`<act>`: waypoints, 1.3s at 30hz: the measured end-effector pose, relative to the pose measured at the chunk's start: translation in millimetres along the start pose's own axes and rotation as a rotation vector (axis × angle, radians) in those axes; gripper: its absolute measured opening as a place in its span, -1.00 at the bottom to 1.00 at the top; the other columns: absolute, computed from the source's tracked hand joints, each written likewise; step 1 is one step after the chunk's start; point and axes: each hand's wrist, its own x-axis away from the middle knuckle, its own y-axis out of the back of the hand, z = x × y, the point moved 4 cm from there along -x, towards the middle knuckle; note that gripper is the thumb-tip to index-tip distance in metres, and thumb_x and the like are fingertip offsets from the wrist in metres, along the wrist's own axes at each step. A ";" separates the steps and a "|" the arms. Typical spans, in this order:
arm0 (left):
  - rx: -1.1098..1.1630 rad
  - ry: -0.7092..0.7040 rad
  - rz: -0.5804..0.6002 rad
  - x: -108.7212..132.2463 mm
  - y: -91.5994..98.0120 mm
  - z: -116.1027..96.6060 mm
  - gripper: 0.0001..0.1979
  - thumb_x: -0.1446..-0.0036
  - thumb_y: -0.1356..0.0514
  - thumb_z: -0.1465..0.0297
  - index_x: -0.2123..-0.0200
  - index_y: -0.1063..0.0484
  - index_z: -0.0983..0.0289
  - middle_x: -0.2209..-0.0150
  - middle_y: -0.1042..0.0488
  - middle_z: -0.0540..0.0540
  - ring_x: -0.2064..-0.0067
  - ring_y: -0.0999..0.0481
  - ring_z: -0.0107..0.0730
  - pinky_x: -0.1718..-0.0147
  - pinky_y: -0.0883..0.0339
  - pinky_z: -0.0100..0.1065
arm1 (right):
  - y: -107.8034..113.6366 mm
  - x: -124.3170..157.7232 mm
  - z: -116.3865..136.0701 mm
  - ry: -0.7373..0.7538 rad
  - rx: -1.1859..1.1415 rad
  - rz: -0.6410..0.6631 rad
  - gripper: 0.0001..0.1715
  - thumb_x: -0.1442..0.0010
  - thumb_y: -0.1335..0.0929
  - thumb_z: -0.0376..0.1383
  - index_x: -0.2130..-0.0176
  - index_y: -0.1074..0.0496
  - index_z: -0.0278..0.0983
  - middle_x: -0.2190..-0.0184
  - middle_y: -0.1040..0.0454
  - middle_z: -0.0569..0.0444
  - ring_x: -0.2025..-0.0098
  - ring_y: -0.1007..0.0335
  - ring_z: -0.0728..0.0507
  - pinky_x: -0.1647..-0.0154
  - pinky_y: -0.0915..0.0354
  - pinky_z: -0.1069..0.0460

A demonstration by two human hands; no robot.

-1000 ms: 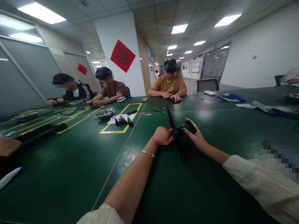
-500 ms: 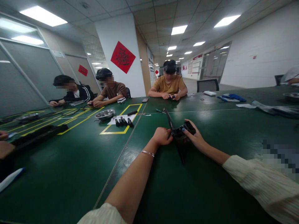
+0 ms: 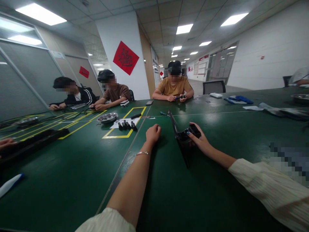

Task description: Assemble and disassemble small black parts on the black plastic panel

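Note:
My right hand (image 3: 201,139) grips a glossy black plastic part by its blocky end, thumb on top. The black plastic part (image 3: 181,141) has a long thin panel standing on edge, tilted over the green table. To its left, apart from it, my left hand (image 3: 153,132) is closed above the table, fingers curled under; whatever they may hold is hidden. Further left, several short black cylindrical pieces (image 3: 127,125) stand on a white paper (image 3: 114,124) inside a yellow taped outline. A green-handled tool (image 3: 164,113) lies beyond the panel.
A metal bowl (image 3: 107,118) stands left of the paper, with a black rod-like piece (image 3: 135,116) behind it. A long black tray-like part (image 3: 36,145) lies at the left. Blue-and-white cloth (image 3: 238,100) lies at the back right. Other people sit around the green table (image 3: 79,180).
My left hand has let go of the black plastic part and moved left, away from it. My right hand still holds the part in nearly the same place.

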 end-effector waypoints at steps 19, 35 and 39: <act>0.897 0.653 -0.522 -14.6 7.0 88.0 -0.82 0.05 0.03 0.41 0.51 -0.36 0.27 0.74 -0.19 -0.06 0.62 -0.28 -0.43 0.58 -0.10 -0.42 | -8.7 -17.0 -6.7 0.158 0.231 0.019 -0.36 0.00 -0.37 -0.07 -0.01 -0.14 -0.21 0.23 -0.34 0.09 0.19 -0.32 -0.08 0.16 -0.29 0.02; 1.018 0.689 -0.509 -19.0 4.3 95.6 -0.86 0.09 0.02 0.49 0.56 -0.31 0.26 0.71 -0.22 -0.07 0.66 -0.27 -0.47 0.65 -0.06 -0.45 | -42.9 -18.3 2.3 0.178 0.469 -0.127 -0.40 0.02 -0.32 -0.18 -0.03 -0.16 -0.16 0.35 -0.36 0.16 0.43 -0.32 -0.03 0.36 -0.30 0.02; 1.067 0.691 -0.512 -21.2 3.1 98.5 -0.88 0.10 0.01 0.49 0.57 -0.29 0.26 0.71 -0.18 -0.09 0.67 -0.26 -0.49 0.66 -0.06 -0.46 | -44.8 -15.4 7.9 0.204 0.556 -0.182 -0.41 0.05 -0.32 -0.17 0.00 -0.21 -0.18 0.35 -0.39 0.15 0.37 -0.35 -0.06 0.28 -0.28 0.01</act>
